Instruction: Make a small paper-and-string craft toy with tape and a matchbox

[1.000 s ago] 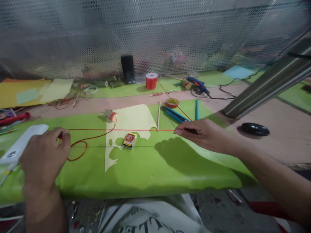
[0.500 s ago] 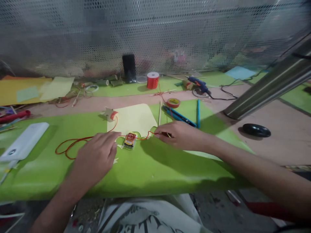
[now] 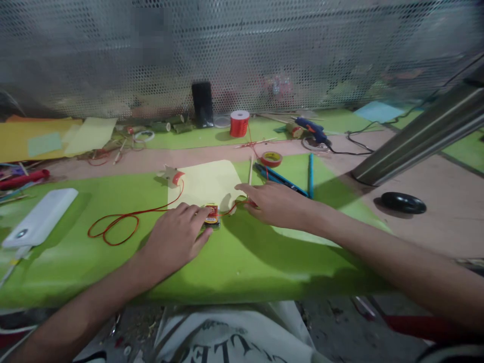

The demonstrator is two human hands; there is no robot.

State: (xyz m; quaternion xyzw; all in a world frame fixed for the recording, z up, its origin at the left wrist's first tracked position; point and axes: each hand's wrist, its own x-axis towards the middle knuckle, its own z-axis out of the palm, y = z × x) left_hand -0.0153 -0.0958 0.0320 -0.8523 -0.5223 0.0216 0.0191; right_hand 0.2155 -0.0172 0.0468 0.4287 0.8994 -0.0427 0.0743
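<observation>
Thin red cord [image 3: 124, 215]: probably light, floppy. Pinch right of the red-and-yellow plastic packet [image 3: 214, 214]; right hand [image 3: 276, 204] seems to. Left hand [image 3: 172, 237]'s loosely spread.

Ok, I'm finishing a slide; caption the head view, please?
Left hand over a small labelled packet, right hand at the red cord, above a green tabletop.
</observation>
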